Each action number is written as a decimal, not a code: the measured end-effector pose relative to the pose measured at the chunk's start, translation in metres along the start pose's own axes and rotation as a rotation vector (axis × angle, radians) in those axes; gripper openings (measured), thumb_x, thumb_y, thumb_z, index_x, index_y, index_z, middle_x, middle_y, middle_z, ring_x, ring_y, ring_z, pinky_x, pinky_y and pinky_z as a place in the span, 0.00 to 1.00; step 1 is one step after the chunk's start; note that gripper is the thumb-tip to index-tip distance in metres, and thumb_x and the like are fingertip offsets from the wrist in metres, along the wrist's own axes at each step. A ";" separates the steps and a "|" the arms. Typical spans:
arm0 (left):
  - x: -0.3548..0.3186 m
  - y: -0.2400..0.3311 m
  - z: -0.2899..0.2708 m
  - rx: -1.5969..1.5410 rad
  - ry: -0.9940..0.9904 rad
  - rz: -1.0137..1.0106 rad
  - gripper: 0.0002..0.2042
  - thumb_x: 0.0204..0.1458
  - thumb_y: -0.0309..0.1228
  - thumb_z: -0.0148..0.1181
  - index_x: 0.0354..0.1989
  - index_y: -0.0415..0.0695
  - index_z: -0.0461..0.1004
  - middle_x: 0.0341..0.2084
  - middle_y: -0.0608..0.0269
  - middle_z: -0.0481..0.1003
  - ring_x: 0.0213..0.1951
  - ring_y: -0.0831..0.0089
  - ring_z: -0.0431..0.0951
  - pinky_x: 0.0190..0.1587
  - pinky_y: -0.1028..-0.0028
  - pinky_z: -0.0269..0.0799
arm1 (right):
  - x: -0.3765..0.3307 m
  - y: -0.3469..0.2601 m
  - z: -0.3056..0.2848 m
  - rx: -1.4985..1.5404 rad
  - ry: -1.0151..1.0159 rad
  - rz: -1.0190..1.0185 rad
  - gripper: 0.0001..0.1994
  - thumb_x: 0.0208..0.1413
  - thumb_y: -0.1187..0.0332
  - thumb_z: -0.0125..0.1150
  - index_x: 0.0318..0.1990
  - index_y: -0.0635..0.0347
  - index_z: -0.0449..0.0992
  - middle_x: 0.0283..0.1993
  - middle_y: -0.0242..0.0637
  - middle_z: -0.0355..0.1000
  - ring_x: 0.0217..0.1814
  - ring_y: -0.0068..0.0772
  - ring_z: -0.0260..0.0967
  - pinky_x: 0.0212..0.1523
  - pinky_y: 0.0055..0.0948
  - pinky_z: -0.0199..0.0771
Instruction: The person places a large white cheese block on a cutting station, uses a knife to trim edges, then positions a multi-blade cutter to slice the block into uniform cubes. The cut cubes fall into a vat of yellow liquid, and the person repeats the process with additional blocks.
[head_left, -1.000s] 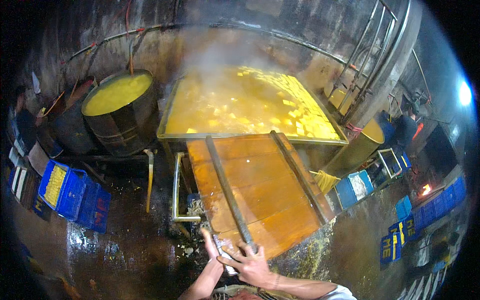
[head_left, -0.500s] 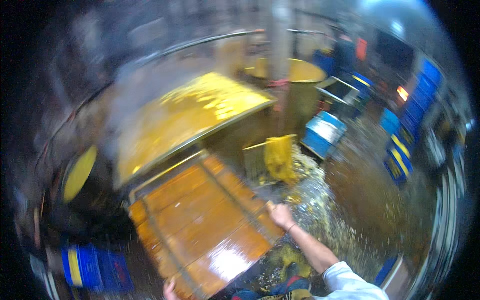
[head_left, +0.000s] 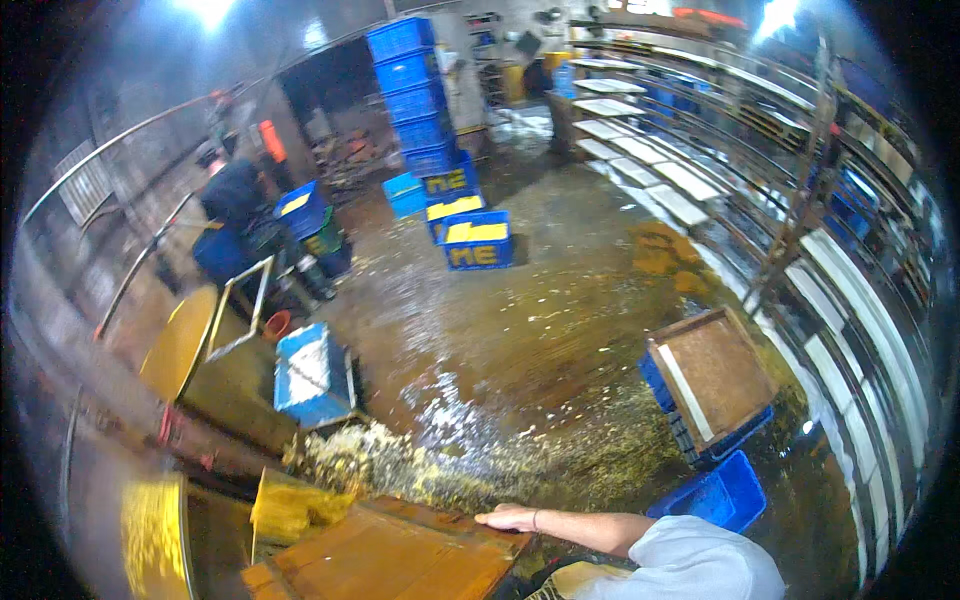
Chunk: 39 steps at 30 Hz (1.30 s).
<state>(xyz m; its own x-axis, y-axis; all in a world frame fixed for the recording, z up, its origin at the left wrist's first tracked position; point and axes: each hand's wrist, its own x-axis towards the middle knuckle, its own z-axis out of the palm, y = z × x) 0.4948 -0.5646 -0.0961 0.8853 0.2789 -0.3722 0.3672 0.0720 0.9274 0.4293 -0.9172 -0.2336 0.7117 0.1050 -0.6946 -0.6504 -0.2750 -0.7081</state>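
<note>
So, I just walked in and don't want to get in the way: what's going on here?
The person's right hand holds a wooden board by its edge; the left hand is out of view. Beyond the board, to the left, are a yellow cloth and a vat with yellow contents. Farther off, blue crates with yellow blocks stand on the wet floor, with another person to their left.
</note>
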 end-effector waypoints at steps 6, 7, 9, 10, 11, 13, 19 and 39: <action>0.114 0.022 0.235 0.114 -0.305 -0.067 0.32 0.41 0.22 0.63 0.61 0.35 0.64 0.46 0.57 0.75 0.45 0.65 0.76 0.54 0.65 0.70 | 0.057 0.078 -0.215 0.436 0.194 0.041 0.29 0.63 0.48 0.54 0.55 0.70 0.74 0.59 0.47 0.71 0.56 0.35 0.69 0.55 0.38 0.70; 0.136 0.028 0.266 0.138 -0.332 -0.071 0.33 0.41 0.21 0.63 0.61 0.35 0.64 0.46 0.57 0.75 0.45 0.65 0.76 0.54 0.66 0.70 | 0.053 0.072 -0.244 0.480 0.216 -0.016 0.29 0.62 0.49 0.54 0.56 0.70 0.73 0.59 0.47 0.70 0.56 0.36 0.68 0.55 0.39 0.70; 0.176 0.043 0.357 0.181 -0.459 -0.088 0.34 0.40 0.21 0.63 0.61 0.35 0.63 0.45 0.57 0.75 0.45 0.66 0.76 0.54 0.66 0.70 | 0.048 0.084 -0.310 0.622 0.232 0.197 0.28 0.62 0.50 0.54 0.58 0.66 0.72 0.63 0.47 0.67 0.61 0.39 0.65 0.60 0.41 0.66; 0.196 0.051 0.399 0.206 -0.517 -0.091 0.34 0.40 0.20 0.63 0.61 0.35 0.63 0.45 0.57 0.75 0.45 0.66 0.76 0.54 0.66 0.70 | 0.040 0.082 -0.337 0.553 0.315 0.259 0.27 0.62 0.50 0.54 0.60 0.63 0.71 0.66 0.45 0.64 0.66 0.38 0.61 0.63 0.40 0.61; 0.214 0.059 0.440 0.232 -0.576 -0.096 0.34 0.39 0.20 0.63 0.61 0.34 0.63 0.45 0.57 0.75 0.45 0.66 0.76 0.54 0.66 0.70 | 0.026 0.072 -0.359 0.593 0.371 0.298 0.28 0.62 0.50 0.54 0.60 0.62 0.71 0.66 0.44 0.64 0.67 0.38 0.60 0.64 0.40 0.60; 0.241 0.073 0.525 0.284 -0.734 -0.093 0.35 0.38 0.20 0.63 0.62 0.34 0.63 0.45 0.57 0.75 0.44 0.66 0.76 0.54 0.67 0.70 | -0.002 0.066 -0.399 0.674 0.474 0.377 0.28 0.63 0.49 0.53 0.61 0.62 0.70 0.67 0.43 0.63 0.68 0.37 0.58 0.65 0.39 0.59; 0.233 0.087 0.827 0.382 -1.400 0.004 0.38 0.35 0.18 0.63 0.63 0.33 0.62 0.44 0.57 0.75 0.43 0.67 0.75 0.54 0.68 0.69 | -0.074 0.162 -0.419 1.112 1.000 0.082 0.24 0.65 0.56 0.52 0.62 0.62 0.68 0.64 0.42 0.66 0.64 0.37 0.63 0.64 0.37 0.61; -0.141 0.171 1.584 0.396 -2.117 0.019 0.31 0.48 0.31 0.61 0.63 0.36 0.64 0.53 0.53 0.74 0.57 0.61 0.73 0.59 0.67 0.68 | -0.269 0.174 -0.921 1.125 2.498 -0.053 0.26 0.53 0.67 0.67 0.59 0.59 0.68 0.52 0.33 0.70 0.50 0.32 0.70 0.53 0.32 0.72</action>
<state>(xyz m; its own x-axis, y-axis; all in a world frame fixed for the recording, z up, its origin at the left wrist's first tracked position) 0.8844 -2.1085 0.0537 -0.3063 -0.9467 -0.0993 0.1332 -0.1460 0.9803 0.3688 -1.8733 -0.0523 -0.7888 -0.6132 -0.0418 0.0442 0.0112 -0.9990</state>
